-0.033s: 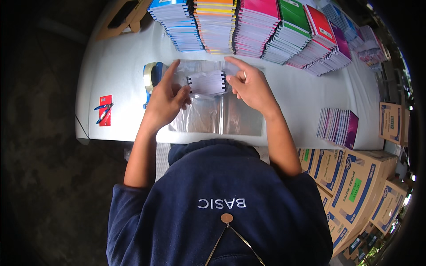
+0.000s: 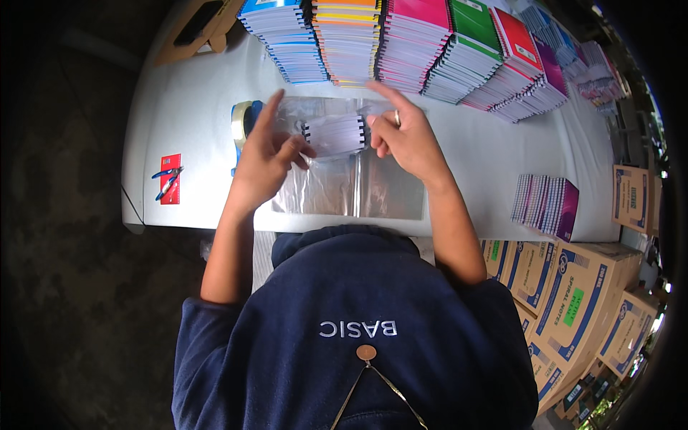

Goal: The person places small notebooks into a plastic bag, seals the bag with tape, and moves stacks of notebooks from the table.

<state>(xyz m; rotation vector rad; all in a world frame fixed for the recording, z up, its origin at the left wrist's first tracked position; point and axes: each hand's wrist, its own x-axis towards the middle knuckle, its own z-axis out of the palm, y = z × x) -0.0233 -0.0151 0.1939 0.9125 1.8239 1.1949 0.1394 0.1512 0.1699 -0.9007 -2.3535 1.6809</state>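
A small stack of spiral notebooks point(image 2: 335, 135), white page edges up and black coils at both ends, stands in a clear plastic bag point(image 2: 315, 188) spread on the table in front of me. At the stack's left end is my left hand point(image 2: 269, 154), index finger stretched away from me, thumb and other fingers bent loosely over the plastic. My right hand point(image 2: 405, 140), with a ring on it, is by the right end, index finger stretched out and thumb close to the coil. Neither hand visibly grips anything; whether the fingertips touch the plastic, I cannot tell.
A tape dispenser point(image 2: 246, 129) stands left of the bag. Cutting pliers point(image 2: 169, 183) lie on a red notebook farther left. Tall notebook stacks point(image 2: 416, 50) line the far side. Purple notebooks point(image 2: 545, 206) sit at right, with cardboard boxes point(image 2: 573, 308) beyond the table edge.
Both index fingers have lifted and stretched slightly farther from me, off the plastic's far part. The notebook stack stays in place.
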